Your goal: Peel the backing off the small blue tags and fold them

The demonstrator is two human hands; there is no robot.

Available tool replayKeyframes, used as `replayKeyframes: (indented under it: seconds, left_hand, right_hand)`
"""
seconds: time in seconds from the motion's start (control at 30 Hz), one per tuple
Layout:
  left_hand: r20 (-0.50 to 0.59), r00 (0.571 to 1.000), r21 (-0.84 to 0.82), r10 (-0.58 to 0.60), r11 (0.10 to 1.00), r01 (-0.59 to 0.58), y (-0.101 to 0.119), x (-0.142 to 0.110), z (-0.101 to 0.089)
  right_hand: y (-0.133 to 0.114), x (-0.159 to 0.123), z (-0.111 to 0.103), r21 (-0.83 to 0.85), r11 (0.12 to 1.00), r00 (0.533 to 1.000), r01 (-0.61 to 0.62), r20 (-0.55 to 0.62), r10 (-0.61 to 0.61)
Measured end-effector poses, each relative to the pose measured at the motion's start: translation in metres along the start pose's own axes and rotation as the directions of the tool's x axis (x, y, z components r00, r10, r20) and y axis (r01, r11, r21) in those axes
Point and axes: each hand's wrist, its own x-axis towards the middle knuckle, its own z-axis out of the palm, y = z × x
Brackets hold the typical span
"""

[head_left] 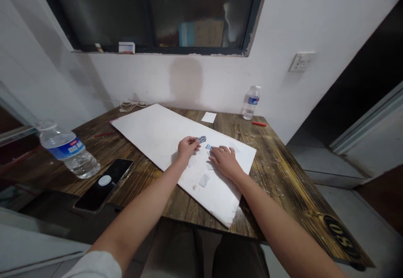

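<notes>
My left hand (188, 148) pinches a small, flat blue-and-grey piece (202, 139) between thumb and fingers, just above a white board (151, 131). What kind of piece it is, I cannot make out. To its right, my right hand (225, 160) rests palm down on the board with its fingers spread. At its fingertips lies another small blue-and-white piece (208, 146); whether they touch it is unclear. A small greyish rectangular piece (204, 180) sits on the board nearer to me. Part of a pale flat piece (234, 147) shows beyond my right hand.
On the wooden table (277, 177) are a large water bottle (69, 150) and a phone (103, 185) with a white disc, both left. A white paper (209, 117), a smaller bottle (251, 103) and a red pen-like stick (259, 124) lie towards the wall. A cable (132, 106) is back left.
</notes>
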Motion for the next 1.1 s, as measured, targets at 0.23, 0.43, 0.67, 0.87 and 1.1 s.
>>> replayKeyframes:
  seconds: [0.23,0.43,0.67,0.87,1.1]
  left_hand:
    - [0.001,0.999,0.048,-0.042,0.998,0.042,0.0008,0.0001,-0.0009]
    - [0.029,0.999,0.057,-0.015,0.998,0.014,0.0041,-0.0027,0.0018]
    - [0.084,0.996,0.125,-0.012,0.992,0.001,0.0032,-0.0048,0.0039]
    - [0.146,0.988,0.167,0.046,0.983,-0.071,0.0034,-0.0070,0.0056]
    - [0.184,0.982,0.230,0.048,0.969,-0.091,-0.0031,-0.0056,0.0056]
  right_hand:
    - [0.0027,0.0022,-0.0089,0.004,0.999,0.997,-0.046,-0.063,0.046]
    - [0.0042,0.0011,-0.0060,-0.032,0.984,0.982,-0.177,-0.065,0.175]
    - [0.0020,0.0033,-0.0031,0.016,0.965,0.963,-0.264,-0.058,0.264]
    - [0.0038,0.0042,0.0009,0.155,0.954,0.949,-0.257,-0.145,0.279]
    - [0.0092,0.0052,0.0005,0.324,0.934,0.924,-0.149,-0.291,0.248]
